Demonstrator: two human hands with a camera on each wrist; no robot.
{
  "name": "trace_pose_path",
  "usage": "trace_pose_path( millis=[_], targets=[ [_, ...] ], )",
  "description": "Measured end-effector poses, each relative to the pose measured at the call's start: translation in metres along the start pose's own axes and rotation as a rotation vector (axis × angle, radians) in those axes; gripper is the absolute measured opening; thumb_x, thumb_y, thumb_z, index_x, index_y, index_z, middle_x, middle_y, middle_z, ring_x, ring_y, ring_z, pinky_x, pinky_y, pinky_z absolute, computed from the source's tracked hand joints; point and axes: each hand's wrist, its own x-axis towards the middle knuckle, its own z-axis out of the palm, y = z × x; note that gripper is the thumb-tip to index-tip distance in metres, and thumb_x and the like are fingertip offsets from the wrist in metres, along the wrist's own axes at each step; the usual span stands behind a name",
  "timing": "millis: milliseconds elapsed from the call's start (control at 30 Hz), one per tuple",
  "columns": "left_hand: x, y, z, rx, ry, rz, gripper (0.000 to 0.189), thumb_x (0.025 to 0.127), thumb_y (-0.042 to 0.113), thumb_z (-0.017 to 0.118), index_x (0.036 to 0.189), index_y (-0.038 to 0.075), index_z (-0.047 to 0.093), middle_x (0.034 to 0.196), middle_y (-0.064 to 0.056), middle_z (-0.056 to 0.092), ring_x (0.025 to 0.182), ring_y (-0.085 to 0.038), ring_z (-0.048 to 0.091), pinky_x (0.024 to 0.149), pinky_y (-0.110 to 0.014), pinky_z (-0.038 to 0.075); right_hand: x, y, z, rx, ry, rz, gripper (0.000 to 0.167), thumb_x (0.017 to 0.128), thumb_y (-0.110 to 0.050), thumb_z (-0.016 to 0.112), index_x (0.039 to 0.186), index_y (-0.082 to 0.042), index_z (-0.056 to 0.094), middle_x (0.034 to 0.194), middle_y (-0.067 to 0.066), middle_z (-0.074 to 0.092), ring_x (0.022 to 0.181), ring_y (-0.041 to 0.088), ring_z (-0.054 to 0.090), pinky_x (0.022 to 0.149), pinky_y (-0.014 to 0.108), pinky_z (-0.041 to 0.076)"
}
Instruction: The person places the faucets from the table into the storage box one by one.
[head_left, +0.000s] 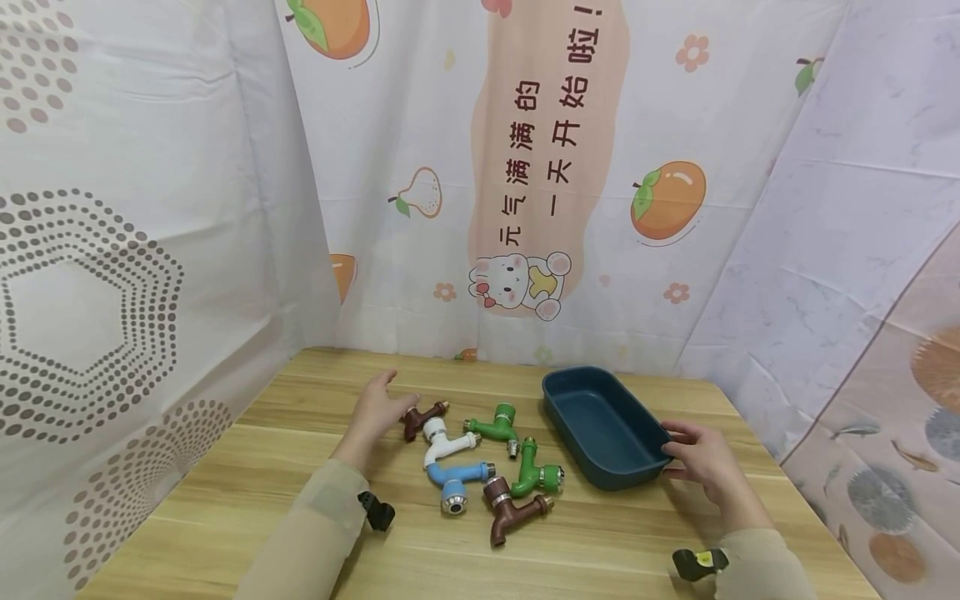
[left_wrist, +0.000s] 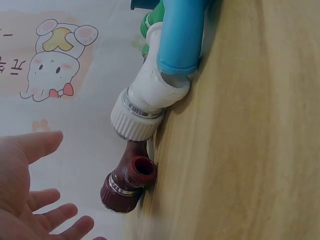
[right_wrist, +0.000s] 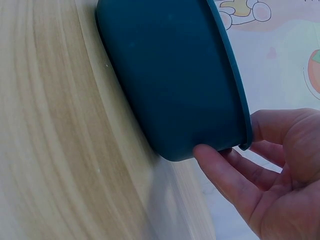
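The person's left hand (head_left: 377, 412) was released, its fingers spread and holding nothing, just beside a brown faucet (head_left: 416, 422) at the far left of the group. The left wrist view showed a gap between those fingers and that faucet. The right hand (head_left: 705, 454) grasped the right end of a dark teal tub (head_left: 603, 427), with fingers on both sides of its rim. The tub stood upright on the wooden surface (head_left: 600, 554), to the right of the faucets, and nothing lay inside it.

Next to the brown faucet lay a white faucet (head_left: 444, 447), and nearer the person a blue faucet (head_left: 459, 472), its bend close against the white one's spout; whether they touched, I could not tell. A green faucet (head_left: 497, 430) lay to the right of the white one, and a second green faucet (head_left: 528, 477) lay nearer the person, close to the tub's left side. Another brown faucet (head_left: 513, 514) lay nearest the person.

Both arms wore beige sleeves (head_left: 303, 537), each with a small black device (head_left: 378, 512) at the wrist. A white curtain (head_left: 420, 108) printed with fruit, flowers and a cartoon animal hung behind the surface.
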Motion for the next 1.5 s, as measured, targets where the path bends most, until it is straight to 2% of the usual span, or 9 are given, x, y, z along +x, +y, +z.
trace_pose_path(
  millis=[333,600,800,1233,1500],
  targets=[
    [0.004,-0.005,-0.001,0.002,0.027,-0.036,0.075,0.093,0.034,0.073,0.152,-0.001,0.041,0.153,-0.027,0.042,0.139,-0.045,0.04,0.11,-0.058,0.036,0.0,-0.001,0.0,-0.01,-0.002,0.004,0.053,0.095,0.007,0.058,0.144,0.017,0.041,0.137,0.044,0.046,0.103,0.033,0.065,0.076,0.049,0.06],
    [0.005,-0.004,-0.002,0.027,0.011,-0.044,0.067,0.093,0.032,0.072,0.145,-0.003,0.049,0.147,-0.029,0.048,0.133,-0.046,0.046,0.106,-0.059,0.04,0.0,-0.001,0.0,-0.019,0.001,0.013,0.054,0.096,0.006,0.058,0.146,0.016,0.04,0.139,0.043,0.045,0.105,0.033,0.064,0.076,0.047,0.06],
    [0.005,-0.004,0.001,-0.003,-0.004,-0.064,0.061,0.091,0.027,0.074,0.14,-0.005,0.054,0.145,-0.029,0.049,0.132,-0.046,0.047,0.106,-0.058,0.041,0.0,-0.001,0.0,-0.012,-0.002,0.014,0.054,0.095,0.006,0.058,0.146,0.016,0.04,0.139,0.043,0.045,0.104,0.033,0.065,0.076,0.048,0.06],
    [0.008,-0.008,0.007,0.002,-0.014,-0.06,0.054,0.091,0.013,0.075,0.136,-0.008,0.056,0.14,-0.032,0.052,0.128,-0.047,0.051,0.102,-0.056,0.045,0.0,-0.002,0.0,0.005,0.0,0.015,0.055,0.095,0.007,0.059,0.146,0.016,0.04,0.136,0.043,0.046,0.1,0.033,0.067,0.075,0.047,0.06],
    [0.013,-0.015,0.011,0.019,-0.018,-0.05,0.048,0.09,0.011,0.075,0.132,-0.008,0.061,0.137,-0.029,0.057,0.125,-0.044,0.054,0.102,-0.054,0.046,0.0,0.0,0.0,0.011,0.003,0.018,0.055,0.095,0.007,0.059,0.146,0.016,0.039,0.137,0.043,0.045,0.1,0.033,0.067,0.075,0.047,0.06]
  ],
)
